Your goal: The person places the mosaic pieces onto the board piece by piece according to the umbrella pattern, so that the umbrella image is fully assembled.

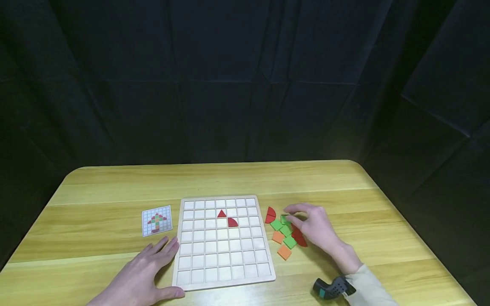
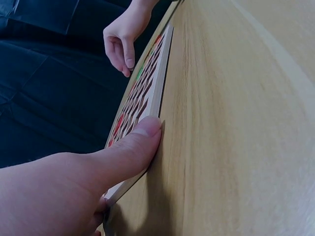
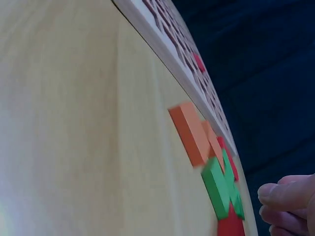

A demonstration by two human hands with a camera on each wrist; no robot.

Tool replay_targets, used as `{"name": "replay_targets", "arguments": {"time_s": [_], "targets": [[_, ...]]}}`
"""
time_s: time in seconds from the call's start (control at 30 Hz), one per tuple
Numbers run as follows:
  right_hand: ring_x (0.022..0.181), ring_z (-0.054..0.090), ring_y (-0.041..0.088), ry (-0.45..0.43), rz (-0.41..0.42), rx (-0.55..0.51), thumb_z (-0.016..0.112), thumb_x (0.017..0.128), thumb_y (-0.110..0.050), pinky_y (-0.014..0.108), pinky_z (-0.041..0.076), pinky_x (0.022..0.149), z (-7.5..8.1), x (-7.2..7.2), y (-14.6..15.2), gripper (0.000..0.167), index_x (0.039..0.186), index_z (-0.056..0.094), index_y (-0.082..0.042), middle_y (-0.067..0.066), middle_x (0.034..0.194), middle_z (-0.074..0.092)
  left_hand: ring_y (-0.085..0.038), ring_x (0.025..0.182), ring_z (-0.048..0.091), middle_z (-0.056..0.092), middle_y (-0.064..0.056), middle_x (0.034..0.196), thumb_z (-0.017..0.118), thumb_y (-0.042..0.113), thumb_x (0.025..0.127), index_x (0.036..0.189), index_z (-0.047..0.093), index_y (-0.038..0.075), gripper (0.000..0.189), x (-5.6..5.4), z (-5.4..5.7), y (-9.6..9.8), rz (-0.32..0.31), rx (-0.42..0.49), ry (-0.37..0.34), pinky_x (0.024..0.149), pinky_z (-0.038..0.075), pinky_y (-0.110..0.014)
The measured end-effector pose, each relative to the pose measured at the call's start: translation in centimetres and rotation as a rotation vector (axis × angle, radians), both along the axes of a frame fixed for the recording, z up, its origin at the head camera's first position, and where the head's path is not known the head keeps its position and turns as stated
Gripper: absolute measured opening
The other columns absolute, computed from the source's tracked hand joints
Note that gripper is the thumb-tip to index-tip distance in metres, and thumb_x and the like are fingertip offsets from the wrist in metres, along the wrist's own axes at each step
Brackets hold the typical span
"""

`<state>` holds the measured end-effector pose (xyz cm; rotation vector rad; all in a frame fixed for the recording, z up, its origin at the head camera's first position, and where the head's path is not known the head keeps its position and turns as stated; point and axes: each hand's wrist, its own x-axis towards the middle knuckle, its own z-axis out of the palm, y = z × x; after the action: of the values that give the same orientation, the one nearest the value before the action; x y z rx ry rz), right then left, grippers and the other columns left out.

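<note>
A pale wooden grid board (image 1: pixel 222 259) lies on the table with a red triangle (image 1: pixel 221 213) and a red quarter-round (image 1: pixel 232 222) set in its upper cells. My left hand (image 1: pixel 160 265) lies flat on the table, its thumb (image 2: pixel 142 137) pressed against the board's left edge (image 2: pixel 158 83). Right of the board is a small heap of red, green and orange tiles (image 1: pixel 284 238). My right hand (image 1: pixel 292 216) hovers over that heap with loosely curved fingers (image 3: pixel 280 196), and no tile shows between them. Up close, an orange tile (image 3: pixel 189 130) and a green tile (image 3: pixel 216 189) lie near the fingertips.
A small pattern card (image 1: pixel 157 220) showing a coloured figure lies left of the board. The wooden table (image 1: pixel 214 178) has rounded far corners, and dark cloth hangs all round it. A black wrist device (image 1: pixel 333 288) sits on my right forearm.
</note>
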<state>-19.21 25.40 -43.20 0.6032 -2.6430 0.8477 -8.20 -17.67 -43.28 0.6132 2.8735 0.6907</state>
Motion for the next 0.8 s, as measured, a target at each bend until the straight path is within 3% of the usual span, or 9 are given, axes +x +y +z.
{"name": "replay_targets", "arguments": {"time_s": [0.47,0.8], "targets": [[0.096,0.072,0.016,-0.071,0.002,0.058,0.085,0.077,-0.008,0.040,0.058,0.086,-0.5,1.1,3.4,0.025,0.099,0.079,-0.016,-0.007,0.098,0.077,-0.051,0.135,0.044,0.041,-0.020,0.155,0.065,0.081,0.072,0.148,0.047,0.005,0.109,0.0,-0.1,-0.1,0.000,0.000,0.019,0.100,0.044,-0.065],[0.096,0.073,0.024,-0.012,-0.011,0.041,0.081,0.076,0.005,0.046,0.058,0.086,-0.9,0.8,4.0,0.036,0.110,0.076,-0.008,0.002,0.102,0.077,-0.052,0.135,0.044,0.042,-0.022,0.154,0.066,0.081,0.071,0.147,0.048,0.004,0.110,0.0,-0.2,-0.1,0.003,0.006,0.023,0.098,0.045,-0.066]]}}
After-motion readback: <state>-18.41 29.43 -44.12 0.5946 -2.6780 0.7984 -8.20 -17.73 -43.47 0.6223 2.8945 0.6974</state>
